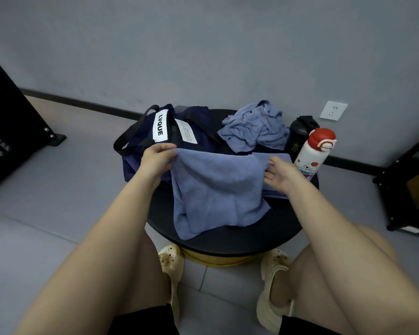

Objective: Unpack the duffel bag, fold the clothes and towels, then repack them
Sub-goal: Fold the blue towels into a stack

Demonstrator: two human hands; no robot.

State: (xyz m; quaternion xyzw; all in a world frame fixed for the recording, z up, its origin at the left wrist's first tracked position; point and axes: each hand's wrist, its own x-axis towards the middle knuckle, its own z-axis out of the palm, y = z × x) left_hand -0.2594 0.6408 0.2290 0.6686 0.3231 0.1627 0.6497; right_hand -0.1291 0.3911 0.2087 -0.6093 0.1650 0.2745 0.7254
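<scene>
Blue towel point(215, 189) at frame centre on the round table point(228, 243). Left hand point(157, 160) pinches its upper-left corner; right hand point(279, 174) loosely open at the right edge. Match corners before creasing.

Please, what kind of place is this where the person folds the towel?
Probably a plain indoor room, perhaps a storage or utility corner. The signs are a bare grey wall with a wall socket, a tiled floor, and black metal shelving at the right. The work is done on a small round black table.
</scene>
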